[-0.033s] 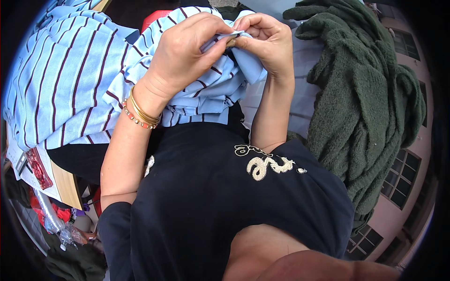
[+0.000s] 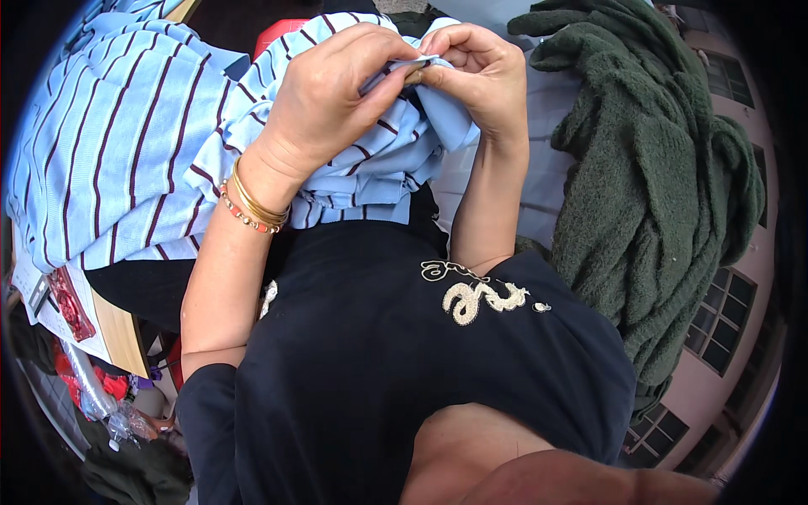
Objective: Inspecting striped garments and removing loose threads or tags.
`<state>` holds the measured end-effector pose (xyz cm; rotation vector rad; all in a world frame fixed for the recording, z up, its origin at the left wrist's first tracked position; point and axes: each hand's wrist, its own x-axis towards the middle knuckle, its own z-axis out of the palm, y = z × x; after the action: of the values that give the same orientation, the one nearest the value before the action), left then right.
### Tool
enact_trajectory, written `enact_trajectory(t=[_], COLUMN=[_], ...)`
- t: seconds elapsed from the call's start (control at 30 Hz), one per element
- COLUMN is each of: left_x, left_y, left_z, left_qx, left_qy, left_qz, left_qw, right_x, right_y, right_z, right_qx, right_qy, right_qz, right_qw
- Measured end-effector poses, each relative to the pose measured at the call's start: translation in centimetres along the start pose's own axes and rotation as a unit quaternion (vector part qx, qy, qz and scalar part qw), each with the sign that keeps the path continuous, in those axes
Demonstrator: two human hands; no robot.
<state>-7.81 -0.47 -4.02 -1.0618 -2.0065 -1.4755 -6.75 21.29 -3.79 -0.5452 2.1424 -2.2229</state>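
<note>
The biggest thing I see is the light blue striped shirt (image 2: 126, 143). It spreads out wide, and one bunched-up part of it sits right under both hands. Beside the shirt, on its far side from the wide flat part, hangs a thick dark green sweater (image 2: 665, 185). Below the shirt is the person's own black top with pale stitched letters (image 2: 475, 295). Under the shirt's wide part I see a wooden table edge (image 2: 118, 332) with papers on it.

The left hand (image 2: 324, 101) lies on top of the bunched shirt, fingers curled in tight, pinching a small fold of blue cloth. It wears gold and bead bracelets (image 2: 252, 206) on the wrist. The right hand (image 2: 475, 71) meets it at the top of the bunch, fingers also pinched narrow on the same fold. Something tiny may be between the fingertips, but I cannot tell what.

I think the fold could slip out, because the pinch is so small and the cloth is soft. The heavy wide part of the shirt could pull it away. The bracelets could also catch on the stripes.
</note>
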Motion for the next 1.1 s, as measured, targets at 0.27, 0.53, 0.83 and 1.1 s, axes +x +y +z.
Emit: enact_trajectory(t=[0.27,0.53,0.83,1.1], left_x=[0.6,0.5,0.4,0.3], left_y=[0.3,0.4,0.3,0.3], left_z=[-0.4,-0.4,-0.2,-0.3], left_qx=[-0.017,-0.032,-0.004,0.009], left_qy=[0.014,0.014,0.008,0.016], left_qz=[-0.042,-0.031,0.018,0.028], left_qw=[0.999,0.999,1.0,0.999], right_x=[0.1,0.1,0.3,0.5], right_y=[-0.8,-1.5,-0.7,-0.3], right_z=[1.3,0.6,-0.4,-0.1], right_qx=[-0.137,-0.114,-0.06,-0.054], right_qy=[0.044,0.002,-0.033,-0.03], right_qz=[-0.136,-0.071,-0.063,-0.071], right_qw=[0.98,0.991,0.996,0.996])
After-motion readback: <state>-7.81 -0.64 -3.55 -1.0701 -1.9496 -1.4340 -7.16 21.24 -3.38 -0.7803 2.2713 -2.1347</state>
